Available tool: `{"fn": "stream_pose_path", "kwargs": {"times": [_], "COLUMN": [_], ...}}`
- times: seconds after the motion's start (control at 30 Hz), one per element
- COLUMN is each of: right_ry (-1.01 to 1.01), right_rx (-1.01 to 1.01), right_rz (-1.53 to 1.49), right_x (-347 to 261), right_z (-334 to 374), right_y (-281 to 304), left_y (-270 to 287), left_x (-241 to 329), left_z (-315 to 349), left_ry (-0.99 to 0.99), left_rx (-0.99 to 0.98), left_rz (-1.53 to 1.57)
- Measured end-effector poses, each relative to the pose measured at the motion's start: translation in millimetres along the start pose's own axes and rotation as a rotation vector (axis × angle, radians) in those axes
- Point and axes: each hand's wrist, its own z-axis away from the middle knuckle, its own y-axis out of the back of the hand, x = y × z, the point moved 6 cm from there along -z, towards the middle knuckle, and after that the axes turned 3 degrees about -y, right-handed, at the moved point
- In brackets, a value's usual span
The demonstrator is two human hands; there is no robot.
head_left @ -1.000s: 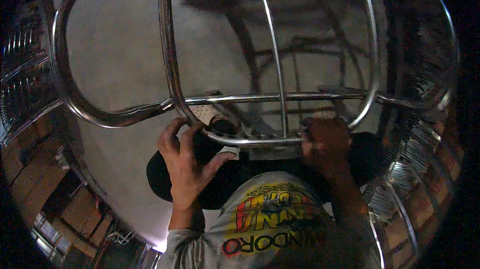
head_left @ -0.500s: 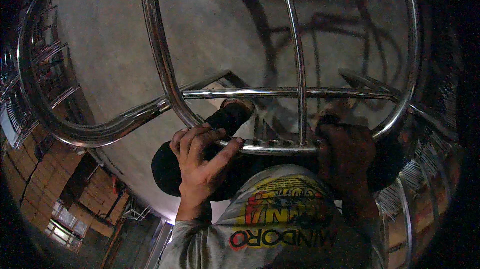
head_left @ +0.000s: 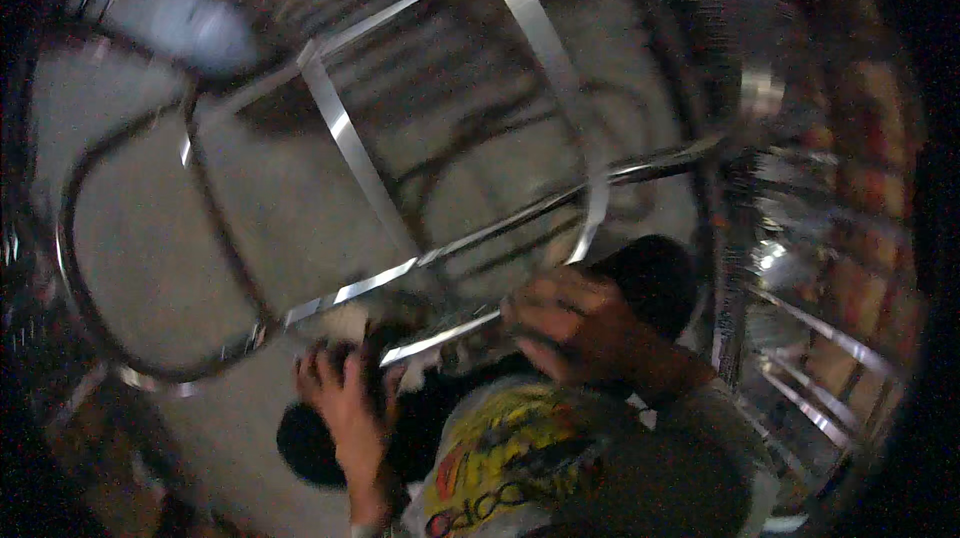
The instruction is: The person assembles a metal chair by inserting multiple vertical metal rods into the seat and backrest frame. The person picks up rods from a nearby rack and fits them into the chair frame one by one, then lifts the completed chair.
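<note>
A shiny tubular metal chair frame point(head_left: 440, 340) spreads in front of me, tilted and smeared by motion. At the left end of its nearest curved rail, my left hand point(head_left: 347, 393) curls its fingers on the tube. My right hand point(head_left: 572, 323) is closed around the right end of that same rail, knuckles up. Between the hands a short bright stretch of the rail shows. Beyond it a longer crossbar point(head_left: 375, 283) runs slantwise, joined by upright tubes. My fingertips are partly hidden behind the tube and blurred.
Grey concrete floor point(head_left: 270, 248) lies under the frame, with shadows of tubes across it. On the right stand more metal frames point(head_left: 820, 408). A blurred pale bluish patch point(head_left: 190, 23) shows at the upper left. My dark-clad knees are beneath the rail.
The chair frame has swung and tilted, its right side now higher in view. My left hand has moved down and left, my right hand left and slightly down, both still on the rail.
</note>
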Motion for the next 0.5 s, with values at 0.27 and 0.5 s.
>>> {"fn": "stream_pose_path", "kwargs": {"times": [0.27, 0.5], "right_ry": [-0.404, -0.396], "right_rx": [0.706, 0.407], "right_rz": [-0.168, 0.283], "right_x": [238.4, 425.3], "right_z": [-113.5, -273.5], "right_y": [81.7, -0.4], "left_y": [-19.3, -84.8], "left_x": [-79.7, -127.4], "left_z": [133.3, 231.0], "left_ry": [0.406, 0.950], "left_rx": [-0.391, -0.276], "left_rz": [0.085, 0.479]}}
